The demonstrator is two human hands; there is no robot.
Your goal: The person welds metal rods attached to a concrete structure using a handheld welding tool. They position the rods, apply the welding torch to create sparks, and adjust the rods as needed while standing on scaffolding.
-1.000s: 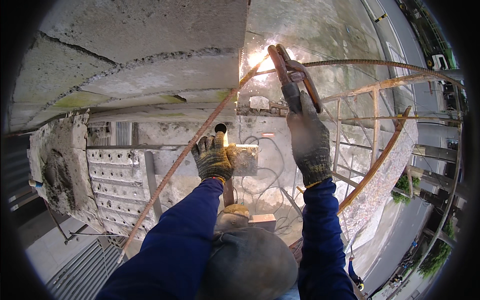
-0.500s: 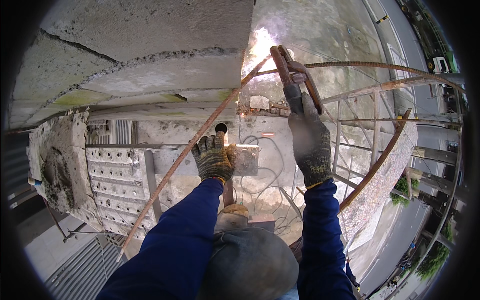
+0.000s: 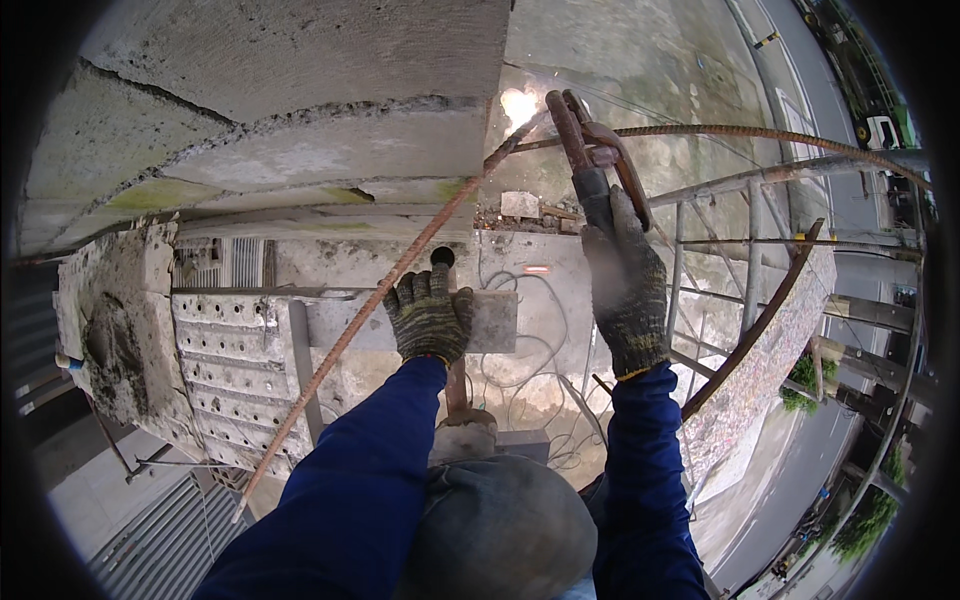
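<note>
The white glare (image 3: 519, 106) had just shrunk: half a second earlier it was a broad burst with violet haze about it, and now it was a small, compact patch. That suggested the arc had weakened or was breaking off, so the heating at that spot was probably easing.

The right hand (image 3: 630, 300), in a dark speckled knit glove, was closed firmly around the black handle of a rust-brown metal electrode holder (image 3: 572, 130) — its head had shifted slightly to the right, a little farther from the light. Whether a rod sat in it could not be made out.

The long, rusty ribbed steel bar (image 3: 347, 336) ran diagonally past the concrete wall (image 3: 300, 60), its upper end right at the lower edge of the glare. A second, curved ribbed bar (image 3: 740, 130) passed behind the holder, off to the right.

The left hand (image 3: 430, 318), gloved alike, had barely moved; its fingers were part-spread over a flat grey plank (image 3: 490, 320), just beside a round black end (image 3: 442, 257) — whether it gripped anything, I could not tell.
</note>
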